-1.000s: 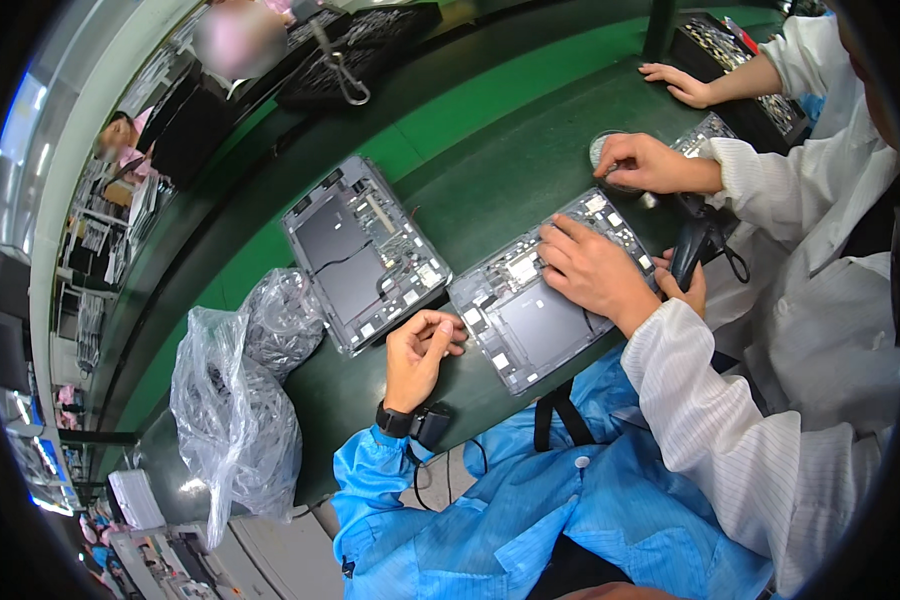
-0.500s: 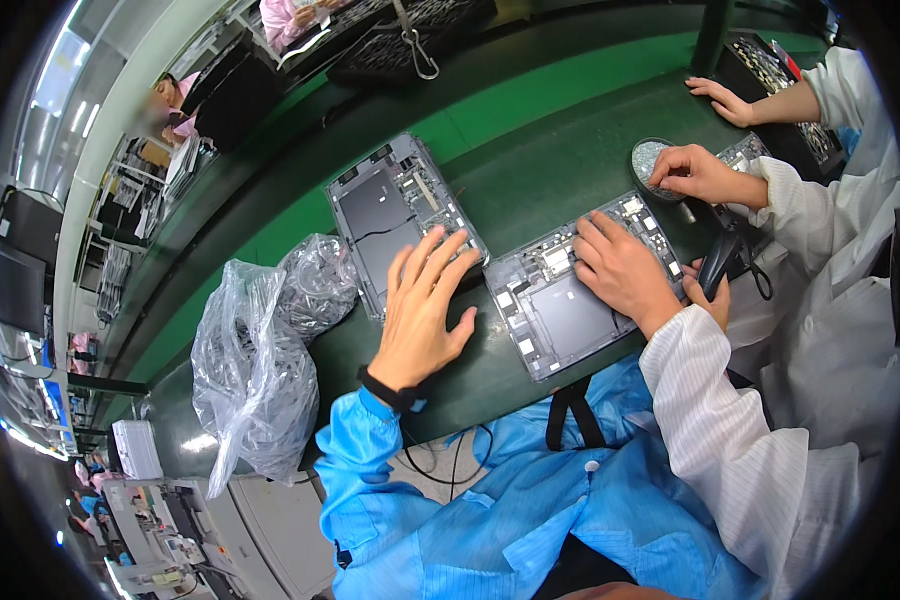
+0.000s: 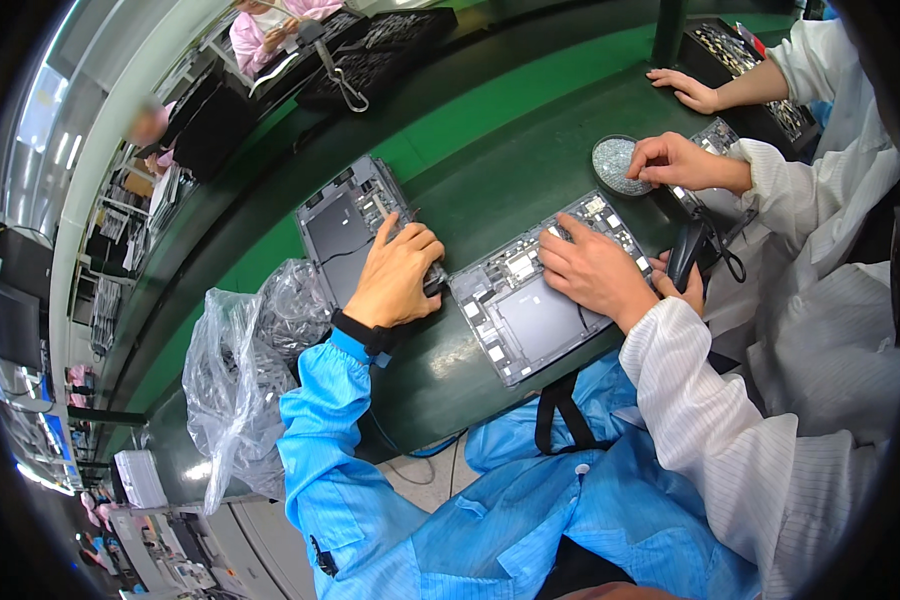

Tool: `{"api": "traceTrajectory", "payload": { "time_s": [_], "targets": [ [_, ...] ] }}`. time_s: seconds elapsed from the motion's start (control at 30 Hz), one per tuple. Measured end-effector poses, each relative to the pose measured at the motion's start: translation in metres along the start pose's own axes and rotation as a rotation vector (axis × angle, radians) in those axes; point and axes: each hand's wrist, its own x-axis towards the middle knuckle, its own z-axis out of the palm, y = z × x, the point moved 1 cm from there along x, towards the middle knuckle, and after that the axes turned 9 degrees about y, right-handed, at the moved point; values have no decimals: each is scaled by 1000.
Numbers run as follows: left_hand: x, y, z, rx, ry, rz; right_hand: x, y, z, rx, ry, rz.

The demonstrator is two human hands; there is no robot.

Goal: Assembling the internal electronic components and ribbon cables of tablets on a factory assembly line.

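My left hand (image 3: 398,270), in a blue sleeve with a black wristband, lies over the right edge of an opened grey tablet-like device (image 3: 336,236). Its fingers are bent around that edge, with the thumb tucked near the device's near right corner. Exposed circuit parts and a dark cable show on the device; my hand hides its lower right part. A second opened device (image 3: 538,318) lies just to the right, under a co-worker's hand (image 3: 600,272) in a white striped sleeve. My right hand does not show.
A clear plastic bag of dark pieces (image 3: 235,375) sits left on the green bench (image 3: 480,190). At right are a round dish of small shiny parts (image 3: 618,163), a co-worker's hand (image 3: 685,163) above it, a black corded tool (image 3: 687,252) and a black tray (image 3: 755,85).
My left hand has come down from hovering with spread fingers and bent its fingers over the left device's edge. The whole view has shifted somewhat.
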Motion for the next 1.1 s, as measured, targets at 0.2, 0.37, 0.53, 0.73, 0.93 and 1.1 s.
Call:
{"api": "traceTrajectory", "payload": {
  "time_s": [0.2, 0.37, 0.53, 0.73, 0.93, 1.1],
  "targets": [
    [-11, -8, -1, -17, 46, -21, -2, -1, 10, 24, -5, 80],
    [-17, -5, -9, 22, -33, -37, -5, -4, 10, -57, 29, 61],
    [-12, 43, -29, -299, 259, 9, -4, 3, -13, 51, 83, 13],
    [-59, 80, 6, -590, 461, -444, 29, 0, -15, 44, -88, -56],
    [-72, 70, 40, -844, 281, -697, 66, 1, -9, 20, -303, -66],
    [-68, 63, 46, -886, 233, -687, 78, 2, -17, 15, -553, 0]
  ]
}}
